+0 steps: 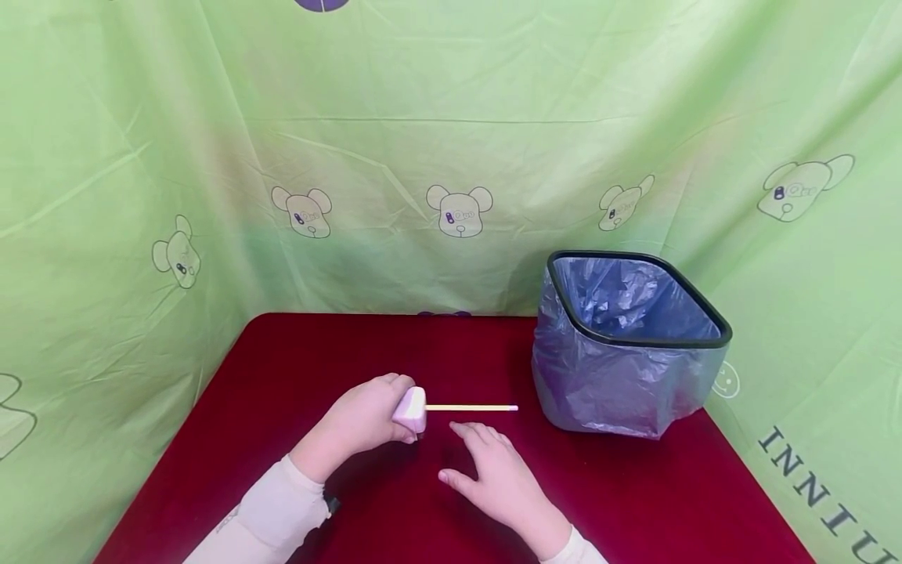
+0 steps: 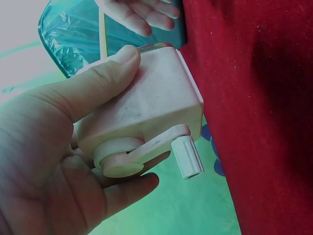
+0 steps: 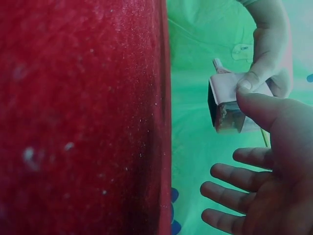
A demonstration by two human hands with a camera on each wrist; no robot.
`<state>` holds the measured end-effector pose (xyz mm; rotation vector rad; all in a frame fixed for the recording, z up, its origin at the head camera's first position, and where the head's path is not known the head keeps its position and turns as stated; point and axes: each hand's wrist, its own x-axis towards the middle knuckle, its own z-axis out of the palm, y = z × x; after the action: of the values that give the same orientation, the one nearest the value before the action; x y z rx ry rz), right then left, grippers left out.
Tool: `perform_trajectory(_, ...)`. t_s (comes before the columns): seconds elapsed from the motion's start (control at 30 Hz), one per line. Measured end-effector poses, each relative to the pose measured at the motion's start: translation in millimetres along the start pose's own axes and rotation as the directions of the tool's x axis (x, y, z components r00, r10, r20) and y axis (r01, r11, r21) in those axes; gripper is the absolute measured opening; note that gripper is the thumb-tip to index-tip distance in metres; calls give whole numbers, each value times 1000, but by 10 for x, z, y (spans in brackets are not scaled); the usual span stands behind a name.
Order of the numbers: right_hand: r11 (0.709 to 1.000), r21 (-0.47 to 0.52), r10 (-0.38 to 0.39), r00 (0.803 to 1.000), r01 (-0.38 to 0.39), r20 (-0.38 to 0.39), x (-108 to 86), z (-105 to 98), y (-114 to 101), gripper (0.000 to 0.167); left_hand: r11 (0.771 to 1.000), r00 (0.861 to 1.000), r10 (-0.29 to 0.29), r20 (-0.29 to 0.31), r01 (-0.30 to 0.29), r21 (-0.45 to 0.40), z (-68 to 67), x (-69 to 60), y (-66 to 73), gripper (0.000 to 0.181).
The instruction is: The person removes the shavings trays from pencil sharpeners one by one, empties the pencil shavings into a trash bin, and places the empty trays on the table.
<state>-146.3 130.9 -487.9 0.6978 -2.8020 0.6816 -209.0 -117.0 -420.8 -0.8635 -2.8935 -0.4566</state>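
My left hand point(image 1: 366, 415) grips a pale pink hand-crank pencil sharpener point(image 1: 414, 409), thumb on top. Its crank point(image 2: 159, 144) faces the left wrist camera, and a see-through part point(image 3: 231, 116) shows in the right wrist view. From the sharpener's right side a yellow pencil point(image 1: 468, 407) points right, its far end purplish; the other end is hidden at the sharpener. My right hand point(image 1: 496, 474) is near the pencil, on its closer side, with fingers spread and holding nothing. Both hands are above the dark red table point(image 1: 317, 352).
A bin point(image 1: 620, 392) with a black rim and a bluish plastic liner stands at the table's right side, beyond the pencil's far end. Green cloth point(image 1: 380, 157) with bear-head prints hangs behind the table and along both sides.
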Motion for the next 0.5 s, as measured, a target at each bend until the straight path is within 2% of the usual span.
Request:
perform_trajectory(0.23,990,133,37,999,-41,27,11,9,13,67,1000,1000,0,6,0,-5,-52,-21,43,67)
perform_trajectory(0.5,970,231,75,996,-82,39,20,42,43,69,1000,1000,4,13,-4,-22,-114,-43,96,68)
